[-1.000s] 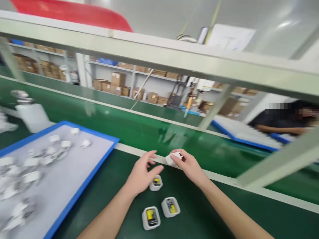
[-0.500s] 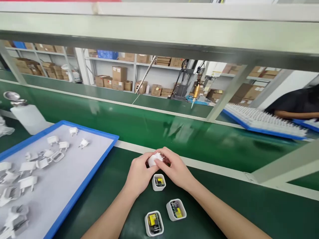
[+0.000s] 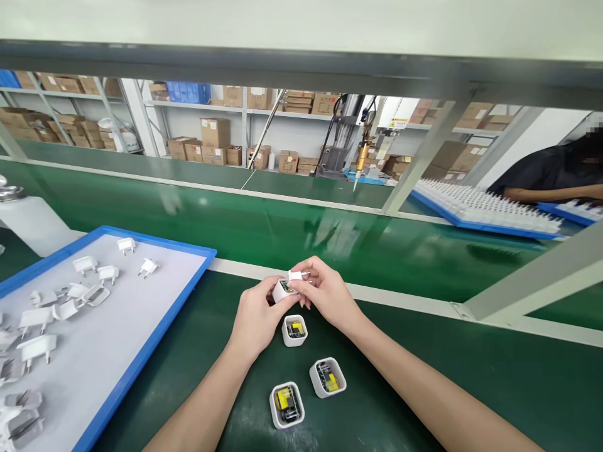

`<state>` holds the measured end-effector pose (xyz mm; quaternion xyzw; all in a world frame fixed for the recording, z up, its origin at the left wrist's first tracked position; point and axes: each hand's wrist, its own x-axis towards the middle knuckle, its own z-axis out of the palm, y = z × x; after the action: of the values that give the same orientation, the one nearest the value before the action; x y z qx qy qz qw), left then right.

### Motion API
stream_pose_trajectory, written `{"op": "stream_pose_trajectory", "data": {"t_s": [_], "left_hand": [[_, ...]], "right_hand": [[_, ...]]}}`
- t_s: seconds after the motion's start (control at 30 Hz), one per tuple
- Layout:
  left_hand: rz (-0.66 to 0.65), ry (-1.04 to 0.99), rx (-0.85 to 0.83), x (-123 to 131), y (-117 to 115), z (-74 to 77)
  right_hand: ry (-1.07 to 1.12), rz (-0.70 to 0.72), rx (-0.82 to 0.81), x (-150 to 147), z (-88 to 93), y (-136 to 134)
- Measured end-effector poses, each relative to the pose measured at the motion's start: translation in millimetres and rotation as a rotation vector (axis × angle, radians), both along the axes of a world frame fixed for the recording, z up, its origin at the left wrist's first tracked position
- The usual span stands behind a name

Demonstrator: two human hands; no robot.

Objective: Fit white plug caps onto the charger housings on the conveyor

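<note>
My left hand (image 3: 258,312) is closed round a white charger housing (image 3: 281,291), whose open end shows a bit of the circuit inside. Between the fingers of my right hand (image 3: 326,290) is a white plug cover (image 3: 295,275) with two pins pointing right. The cover is tilted close over the housing's opening; I cannot tell whether they touch. Just below my hands stands an open housing (image 3: 286,335) with a yellow and black circuit inside. Nearer to me are two more such housings, one on the right (image 3: 340,380) and one on the left (image 3: 273,411).
On the left lies a blue-rimmed tray (image 3: 155,326) with several loose white plug covers (image 3: 38,345). A white bottle (image 3: 35,223) stands behind it. Across the green divider are a dispensing nozzle (image 3: 360,160), a tray of upright plug parts (image 3: 490,210) and a co-worker's arm (image 3: 556,193).
My hands have drawn slightly apart at the fingers, and the plug cover and open housing now show separately. The whole view has shifted a little.
</note>
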<state>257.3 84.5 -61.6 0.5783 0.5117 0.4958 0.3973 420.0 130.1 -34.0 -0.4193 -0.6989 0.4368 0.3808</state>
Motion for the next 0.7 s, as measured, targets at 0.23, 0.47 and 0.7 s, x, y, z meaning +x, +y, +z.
{"op": "stream_pose_trajectory", "data": {"t_s": [0.23,0.47,0.7], "left_hand": [[-0.047,-0.18,0.038,0.2,1.8,-5.9],[-0.033,-0.068,0.047,2.0,-3.5,0.0],[0.058,0.068,-0.019,2.3,0.9,-5.3]], "right_hand": [[-0.028,0.076,-0.069,14.3,21.8,1.7],[-0.382,-0.067,0.277,4.8,30.1,-12.7],[-0.478,0.055,0.207,-0.8,25.5,-14.9]]}}
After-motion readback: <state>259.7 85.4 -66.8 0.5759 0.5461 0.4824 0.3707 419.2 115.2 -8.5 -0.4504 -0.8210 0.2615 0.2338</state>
